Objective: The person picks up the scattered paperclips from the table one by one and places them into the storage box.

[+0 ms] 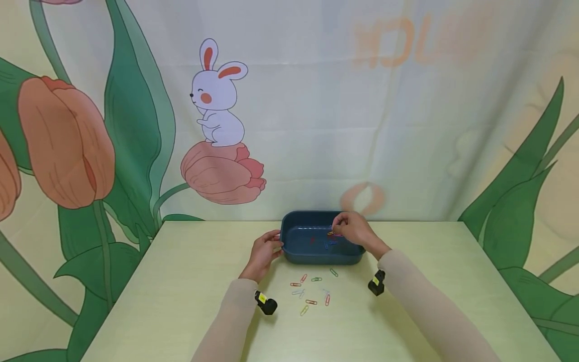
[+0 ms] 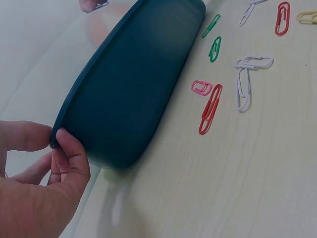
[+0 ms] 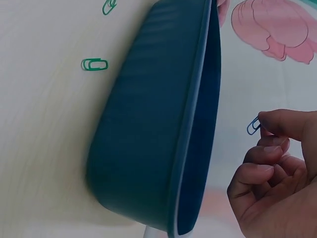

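A dark blue plastic tray (image 1: 323, 259) stands at the far side of the table. My left hand (image 1: 264, 250) grips its left rim, thumb and fingers on either side of the edge in the left wrist view. Above the tray's right part, my right hand (image 1: 354, 230) pinches a small blue paper clip (image 3: 253, 126) between thumb and forefinger. Inside the tray lie a few clips, among them a blue paper clip (image 1: 333, 243) and a reddish one (image 1: 312, 240). The tray's wall hides its inside in both wrist views.
In front of the tray several loose paper clips lie scattered on the table (image 1: 190, 301): red (image 2: 210, 109), green (image 2: 215, 49), white (image 2: 242, 89), a pink one (image 2: 201, 88) and a yellow one (image 1: 304, 310). A printed curtain (image 1: 298, 125) hangs right behind the table's back edge.
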### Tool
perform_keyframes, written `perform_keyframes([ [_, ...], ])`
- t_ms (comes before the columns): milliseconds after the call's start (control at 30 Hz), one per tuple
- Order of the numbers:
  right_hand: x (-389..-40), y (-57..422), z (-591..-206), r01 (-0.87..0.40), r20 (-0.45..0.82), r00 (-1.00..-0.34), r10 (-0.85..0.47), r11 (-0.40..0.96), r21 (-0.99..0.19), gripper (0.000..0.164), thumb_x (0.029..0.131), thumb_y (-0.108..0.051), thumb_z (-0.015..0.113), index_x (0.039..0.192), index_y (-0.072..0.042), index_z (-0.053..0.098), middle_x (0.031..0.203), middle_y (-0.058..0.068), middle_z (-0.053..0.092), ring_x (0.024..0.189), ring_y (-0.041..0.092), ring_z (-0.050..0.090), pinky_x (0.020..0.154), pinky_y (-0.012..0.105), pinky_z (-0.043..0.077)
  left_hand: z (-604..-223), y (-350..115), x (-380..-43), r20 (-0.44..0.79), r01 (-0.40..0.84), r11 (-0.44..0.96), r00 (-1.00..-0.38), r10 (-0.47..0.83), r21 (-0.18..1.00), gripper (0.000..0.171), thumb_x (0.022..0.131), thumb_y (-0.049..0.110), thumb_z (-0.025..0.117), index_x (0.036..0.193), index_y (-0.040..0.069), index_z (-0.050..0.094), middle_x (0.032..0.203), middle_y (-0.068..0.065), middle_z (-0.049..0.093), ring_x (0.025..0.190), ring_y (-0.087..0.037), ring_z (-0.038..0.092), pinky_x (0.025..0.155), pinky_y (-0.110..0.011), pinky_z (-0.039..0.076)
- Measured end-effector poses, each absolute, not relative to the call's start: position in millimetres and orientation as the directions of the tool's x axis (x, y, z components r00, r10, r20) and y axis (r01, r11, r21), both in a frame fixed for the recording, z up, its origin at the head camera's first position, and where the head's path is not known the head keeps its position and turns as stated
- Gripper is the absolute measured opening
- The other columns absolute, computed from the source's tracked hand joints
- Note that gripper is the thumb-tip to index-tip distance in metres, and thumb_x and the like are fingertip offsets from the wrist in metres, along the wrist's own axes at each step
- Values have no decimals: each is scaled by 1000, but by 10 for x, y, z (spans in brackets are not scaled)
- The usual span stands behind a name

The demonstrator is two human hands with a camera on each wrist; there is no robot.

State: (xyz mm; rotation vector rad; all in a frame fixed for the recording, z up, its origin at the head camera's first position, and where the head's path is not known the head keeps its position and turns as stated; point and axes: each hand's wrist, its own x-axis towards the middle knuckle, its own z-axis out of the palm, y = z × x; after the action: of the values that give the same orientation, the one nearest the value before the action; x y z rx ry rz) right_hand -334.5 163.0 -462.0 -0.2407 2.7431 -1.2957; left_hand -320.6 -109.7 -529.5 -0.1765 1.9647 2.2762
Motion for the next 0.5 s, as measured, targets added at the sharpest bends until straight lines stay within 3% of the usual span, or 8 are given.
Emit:
perform_keyframes([
  [200, -3433, 1644, -4687, -89, -20, -986, -163, 632, -770, 15, 94, -20, 61, 100, -9, 69, 82, 13, 63, 63, 19, 49, 64, 33, 43, -5313, -1093, -3214, -174, -175, -144, -984, 26, 974, 44, 94, -1, 53, 138, 1, 52, 127, -20, 49, 93, -20, 56, 84, -34, 53],
  [367, -3526, 1646, -4757, -73, -19, -991, -134, 650, -756, 11, 94, -22, 63, 94, -14, 70, 85, 8, 63, 67, 20, 50, 65, 33, 42, -5296, -1096, -3208, -167, -168, -139, -986, 20, 976, 44, 94, -2, 52, 138, 0, 52, 126, -21, 49, 91, -20, 56, 79, -31, 53],
  [500, -3562, 1642, -4790, -55, -21, -994, -108, 646, -761, 9, 93, -23, 64, 92, -15, 69, 87, 8, 63, 70, 21, 50, 67, 34, 43, -5199, -1094, -3161, -176, -180, -134, -984, 41, 975, 46, 94, -2, 52, 140, -2, 49, 122, -17, 50, 93, -21, 56, 84, -34, 52],
])
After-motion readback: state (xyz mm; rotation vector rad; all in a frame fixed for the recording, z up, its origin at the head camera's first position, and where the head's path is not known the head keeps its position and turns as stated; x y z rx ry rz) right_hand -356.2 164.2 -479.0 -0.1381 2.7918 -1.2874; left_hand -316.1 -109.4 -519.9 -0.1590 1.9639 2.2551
